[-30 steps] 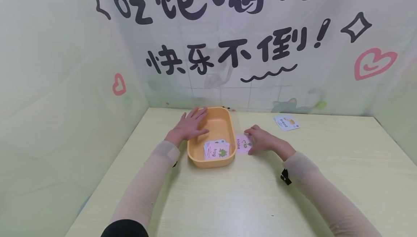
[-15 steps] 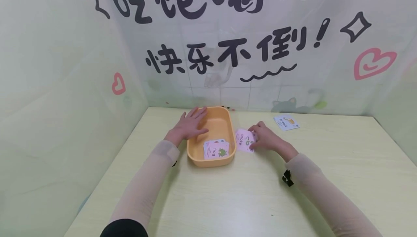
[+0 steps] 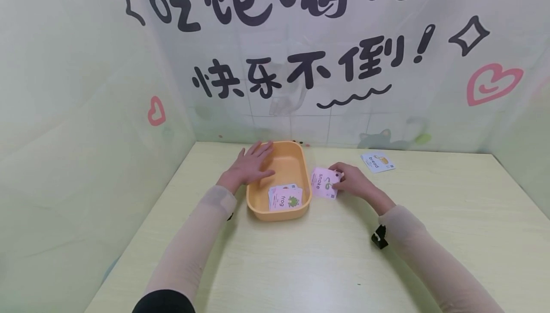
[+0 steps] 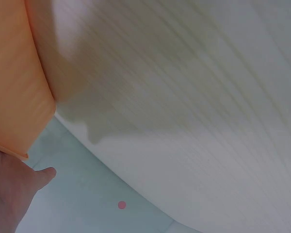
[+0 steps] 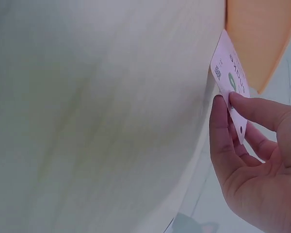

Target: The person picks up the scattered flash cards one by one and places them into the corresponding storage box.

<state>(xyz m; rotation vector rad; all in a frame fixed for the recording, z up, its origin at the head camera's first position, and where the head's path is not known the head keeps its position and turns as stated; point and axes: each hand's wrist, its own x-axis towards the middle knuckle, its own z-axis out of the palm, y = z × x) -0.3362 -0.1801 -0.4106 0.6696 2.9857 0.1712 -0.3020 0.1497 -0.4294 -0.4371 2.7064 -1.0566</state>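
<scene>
A pink flashcard printed "snake" (image 3: 323,182) is pinched at its right edge by my right hand (image 3: 355,184), just right of an orange plastic tray (image 3: 287,164). In the right wrist view the thumb lies on the printed face of the snake flashcard (image 5: 228,73), fingers behind it, and the card stands tilted beside the tray wall. My left hand (image 3: 246,167) rests over the tray's left rim with fingers spread; the left wrist view catches only part of the hand (image 4: 12,187). Inside the tray's near end lies a pink "frog" flashcard (image 3: 284,199) on top of other cards.
Toward the back right of the pale wooden table (image 3: 326,255), a flashcard printed "bread" (image 3: 378,162) lies on at least one other card. A printed curtain (image 3: 275,126) hangs right behind the table's back edge, with another along the left side.
My right hand has lifted the snake card's right edge and drawn it slightly right and back, uncovering more of its face. The left hand and tray have stayed in place.
</scene>
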